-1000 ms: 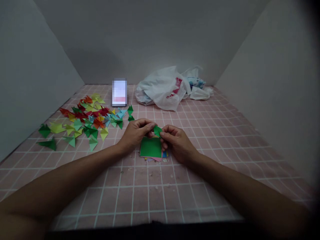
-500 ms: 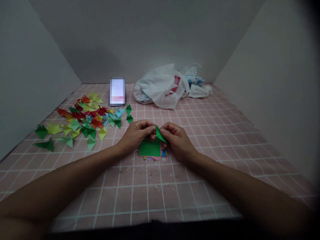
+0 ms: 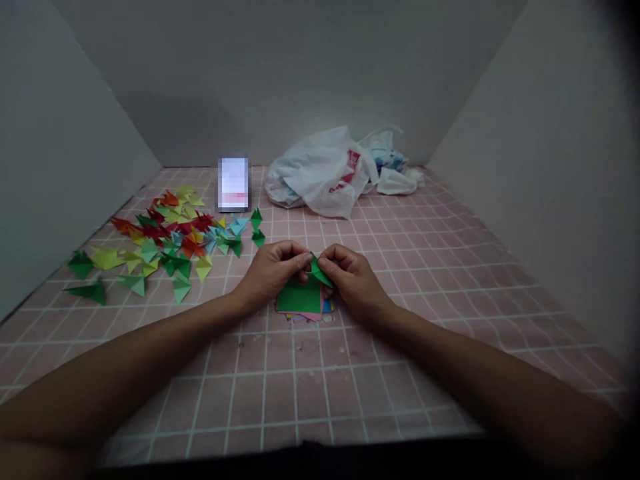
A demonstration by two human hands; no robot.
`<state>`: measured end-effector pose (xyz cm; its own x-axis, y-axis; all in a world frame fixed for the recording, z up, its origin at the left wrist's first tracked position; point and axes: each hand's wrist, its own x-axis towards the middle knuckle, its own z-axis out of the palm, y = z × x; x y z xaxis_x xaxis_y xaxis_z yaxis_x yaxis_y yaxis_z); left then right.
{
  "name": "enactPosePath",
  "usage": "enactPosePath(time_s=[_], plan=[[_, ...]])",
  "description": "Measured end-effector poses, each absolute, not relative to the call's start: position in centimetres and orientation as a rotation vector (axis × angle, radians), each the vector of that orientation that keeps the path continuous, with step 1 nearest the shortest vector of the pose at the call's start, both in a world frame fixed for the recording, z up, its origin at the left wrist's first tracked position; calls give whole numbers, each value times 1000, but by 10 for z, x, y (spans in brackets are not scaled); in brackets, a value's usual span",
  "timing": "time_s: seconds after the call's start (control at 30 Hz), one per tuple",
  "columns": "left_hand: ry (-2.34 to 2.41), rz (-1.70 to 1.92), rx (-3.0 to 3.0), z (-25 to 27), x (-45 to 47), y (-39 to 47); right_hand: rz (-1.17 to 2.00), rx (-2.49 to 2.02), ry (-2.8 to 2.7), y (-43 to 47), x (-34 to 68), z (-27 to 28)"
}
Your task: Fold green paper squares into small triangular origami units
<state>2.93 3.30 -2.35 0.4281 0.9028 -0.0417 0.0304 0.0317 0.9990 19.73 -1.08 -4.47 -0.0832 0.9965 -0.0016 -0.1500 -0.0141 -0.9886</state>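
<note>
Between my two hands is a small folded piece of green paper (image 3: 320,272), pinched from both sides above the table. My left hand (image 3: 281,267) is closed on its left edge, thumb and forefinger pressed together. My right hand (image 3: 351,277) grips the other side with its thumb on top; its lower fingers are partly hidden behind the paper. Directly beneath lies a stack of square coloured paper (image 3: 300,298), a green sheet on top, with pink, blue and yellow edges showing below.
Many folded paper pieces (image 3: 173,263) in green, yellow, red, orange and blue spread over the left. A phone with a blurred screen (image 3: 233,185) stands behind them. White plastic bags (image 3: 320,173) sit at the back, and walls enclose the checked pink tablecloth (image 3: 425,267).
The green paper's folds have shifted slightly between my fingers, and it looks a little wider now. Both hands stay in nearly the same place.
</note>
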Motion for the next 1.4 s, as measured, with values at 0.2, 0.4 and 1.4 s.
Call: enactPosePath(time_s=[0.2,0.4,1.4], plan=[[919,850,1390,-23,30,31,1316,-1050,-1177,-11,197,-46],[828,806,1289,-25,29,33,1393,-1004,-1125,-11,198,-43],[854,787,1402,-25,28,32,1361,-1084,-1157,-12,199,-38]])
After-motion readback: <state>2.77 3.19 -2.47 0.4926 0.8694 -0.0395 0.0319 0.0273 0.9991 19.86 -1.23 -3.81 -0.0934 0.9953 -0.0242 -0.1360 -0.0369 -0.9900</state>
